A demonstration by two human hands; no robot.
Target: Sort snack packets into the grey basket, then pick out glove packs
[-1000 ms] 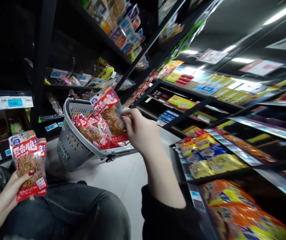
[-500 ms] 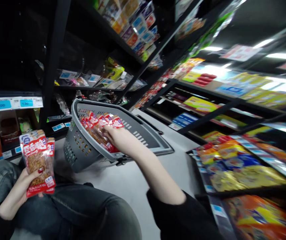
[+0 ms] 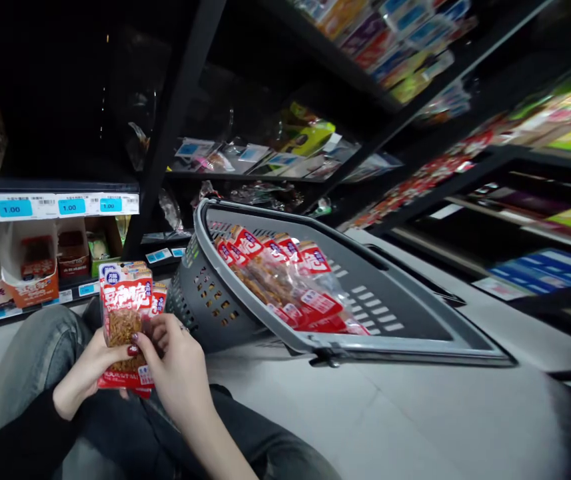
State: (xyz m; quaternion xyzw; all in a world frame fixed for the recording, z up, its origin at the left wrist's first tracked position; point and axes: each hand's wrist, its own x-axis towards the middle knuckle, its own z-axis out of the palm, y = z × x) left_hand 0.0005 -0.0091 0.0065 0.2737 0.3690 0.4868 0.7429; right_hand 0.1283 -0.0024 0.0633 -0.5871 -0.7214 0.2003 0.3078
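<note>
In my left hand (image 3: 82, 367) is a small stack of red-and-clear snack packets (image 3: 124, 297), held upright above my lap with the thumb across the front. My right hand (image 3: 182, 363) is closed at the right side of the stack, its thumb on the front packet and its fingers curled at the edge; how many packets it pinches is hidden. Beyond my hands, a grey shopping basket (image 3: 405, 323) sits tilted on the floor. Several matching snack packets (image 3: 308, 293) lie in a row inside it.
Black shelving (image 3: 178, 87) rises in front, with price labels (image 3: 70, 205) along its edge. Low on the left are open boxes of snacks (image 3: 32, 263). More stocked shelves (image 3: 540, 280) stand at the right, blurred. My bent knees (image 3: 50, 353) are close below my hands.
My right hand has left the packets in the basket and come back to the stack in my left hand. The view has turned left, so the basket appears farther right.
</note>
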